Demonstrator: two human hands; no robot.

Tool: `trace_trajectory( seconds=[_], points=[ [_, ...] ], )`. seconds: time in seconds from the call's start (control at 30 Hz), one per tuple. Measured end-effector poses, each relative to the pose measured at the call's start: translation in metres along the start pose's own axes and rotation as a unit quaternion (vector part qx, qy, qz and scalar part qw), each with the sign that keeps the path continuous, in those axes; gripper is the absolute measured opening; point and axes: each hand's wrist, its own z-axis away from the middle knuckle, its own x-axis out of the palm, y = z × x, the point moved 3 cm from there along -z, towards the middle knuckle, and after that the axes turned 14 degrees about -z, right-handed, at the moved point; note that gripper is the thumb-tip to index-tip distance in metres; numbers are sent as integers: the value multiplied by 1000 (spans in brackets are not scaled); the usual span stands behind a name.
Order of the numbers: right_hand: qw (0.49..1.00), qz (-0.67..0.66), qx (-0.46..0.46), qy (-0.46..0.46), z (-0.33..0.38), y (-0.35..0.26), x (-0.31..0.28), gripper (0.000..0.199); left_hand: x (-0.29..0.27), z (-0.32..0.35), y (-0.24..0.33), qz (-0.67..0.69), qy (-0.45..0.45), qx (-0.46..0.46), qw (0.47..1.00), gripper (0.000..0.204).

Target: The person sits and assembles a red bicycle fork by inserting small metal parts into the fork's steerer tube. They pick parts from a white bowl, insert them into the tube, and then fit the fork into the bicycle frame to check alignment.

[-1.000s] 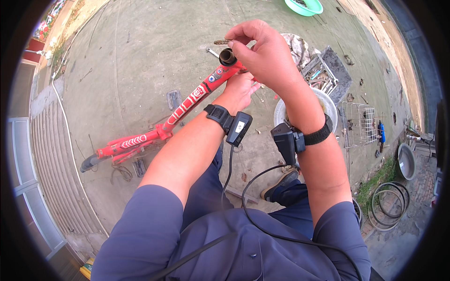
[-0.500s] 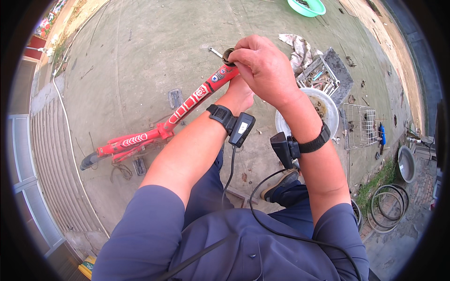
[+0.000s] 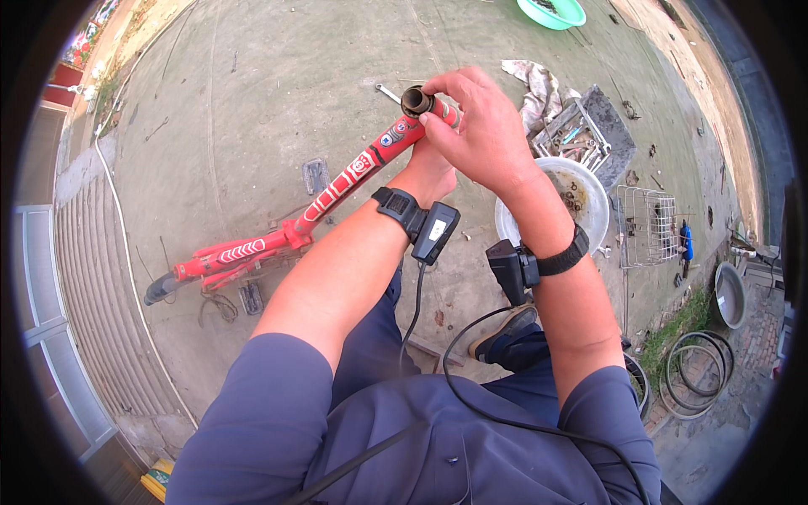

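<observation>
A red bicycle frame with white markings slants from the lower left up to the middle, its open head tube facing upward. A dark metal ring sits around the mouth of that tube. My right hand reaches over from the right, its thumb and forefinger closed on the ring's right edge. Behind the frame's front end, my left hand holds it from below, its fingers mostly hidden by the tubes and my right hand. Just beyond the head tube lies a wrench on the ground.
Right of my hands stand a white basin with small metal parts, an open toolbox and a cloth. Farther right are a wire basket, a grey basin and tyres. A green basin stands far ahead.
My right thumb and forefinger have shifted rightward around the ring and spread a little, uncovering the tube's mouth. My left hand and the bicycle frame have hardly moved.
</observation>
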Motion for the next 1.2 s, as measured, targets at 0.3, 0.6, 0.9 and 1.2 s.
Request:
trace_trajectory(
  seconds=[0.3, 0.6, 0.9, 1.2],
  points=[
    [998, -17, 53, 13, 1, 3, 5, 32, 1, 1, 1, 0, -1, 4, 1000, 14],
    [990, -56, 128, -7, 0, 2, 4, 35, 1, 5, 2, 8, -15, 3, 1000, 14],
    [995, -7, 91, -31, -8, 3, 3, 36, 12, 17, 19, -6, -50, 27, 998, 21],
    [979, 81, 80, -168, -35, -3, 2, 33, 16, 18, 27, -42, -48, 0, 998, 33]
  ],
)
